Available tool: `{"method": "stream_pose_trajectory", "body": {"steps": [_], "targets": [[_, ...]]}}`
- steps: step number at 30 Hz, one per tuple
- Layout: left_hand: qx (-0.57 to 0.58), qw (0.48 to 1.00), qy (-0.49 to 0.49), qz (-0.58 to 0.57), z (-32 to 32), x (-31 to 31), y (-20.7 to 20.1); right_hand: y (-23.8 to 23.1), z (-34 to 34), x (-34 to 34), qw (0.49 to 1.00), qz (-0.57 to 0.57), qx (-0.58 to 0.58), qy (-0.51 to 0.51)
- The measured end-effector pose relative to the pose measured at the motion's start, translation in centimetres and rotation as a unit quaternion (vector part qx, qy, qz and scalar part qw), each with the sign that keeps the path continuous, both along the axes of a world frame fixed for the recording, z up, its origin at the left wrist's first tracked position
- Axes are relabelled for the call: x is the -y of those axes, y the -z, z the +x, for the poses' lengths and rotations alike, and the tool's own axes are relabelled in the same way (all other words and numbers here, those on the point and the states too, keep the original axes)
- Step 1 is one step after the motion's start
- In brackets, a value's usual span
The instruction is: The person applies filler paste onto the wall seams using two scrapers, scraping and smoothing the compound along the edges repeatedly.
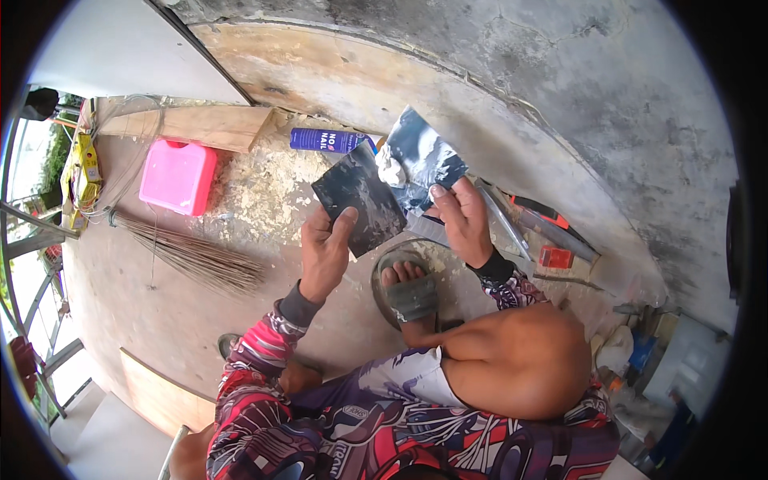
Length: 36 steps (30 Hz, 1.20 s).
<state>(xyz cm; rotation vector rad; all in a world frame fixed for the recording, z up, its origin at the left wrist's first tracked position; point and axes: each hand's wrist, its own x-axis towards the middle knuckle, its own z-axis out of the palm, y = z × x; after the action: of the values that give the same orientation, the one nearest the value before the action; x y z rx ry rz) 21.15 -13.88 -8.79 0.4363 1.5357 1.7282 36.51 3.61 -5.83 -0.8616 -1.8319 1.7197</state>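
"What's closest to us?"

"The patterned shirt (400,436), at six o'clock. Beyond it, the left hand (324,252) at nine pinches a dark sheet (360,204) between thumb and fingers; the right hand (464,220), between two and three, grips a shiny sheet (432,156) likewise. The two hands are apart from each other."

"Anything on the sheets?"

"A lump of white paste (390,168) at twelve o'clock, by the shiny sheet's left edge. Whether the dark sheet touches it, I can't tell."

"How far along is it?"

"Partway, I'd judge: paste is out and both sheets are streaked, but that lump is unspread. Whether any has reached the wall (624,104) at two o'clock, I can't tell."

"What else?"

"A blue tube (314,140) toward eleven, a pink case (180,176) toward ten."
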Motion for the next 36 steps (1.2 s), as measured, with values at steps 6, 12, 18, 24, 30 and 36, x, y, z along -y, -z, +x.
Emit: {"method": "stream_pose_trajectory", "body": {"steps": [6,12,18,24,30,36], "targets": [[0.164,0.983,-0.057,0.061,0.0,-2.0,-0.8,-1.3,-0.3,1.2,0.941,0.282,0.125,-0.143],[0.088,0.989,-0.028,0.118,-5.1,-0.3,-2.9,-0.3,0.9,2.6,0.893,0.250,0.203,-0.315],[-0.103,0.984,-0.107,0.095,-6.1,-0.3,-3.9,1.2,1.3,0.3,0.981,0.054,0.160,-0.092],[-0.304,0.951,-0.015,0.054,-3.0,-2.3,-3.8,-0.2,0.7,0.1,0.963,-0.266,-0.044,0.001],[-0.539,0.827,0.162,-0.005,-3.6,0.0,-1.0,0.2,1.6,0.0,0.950,-0.292,-0.111,0.006],[-0.524,0.846,0.071,-0.069,-5.9,2.3,0.7,-1.5,0.8,-0.5,0.961,-0.241,-0.137,-0.014]]}}
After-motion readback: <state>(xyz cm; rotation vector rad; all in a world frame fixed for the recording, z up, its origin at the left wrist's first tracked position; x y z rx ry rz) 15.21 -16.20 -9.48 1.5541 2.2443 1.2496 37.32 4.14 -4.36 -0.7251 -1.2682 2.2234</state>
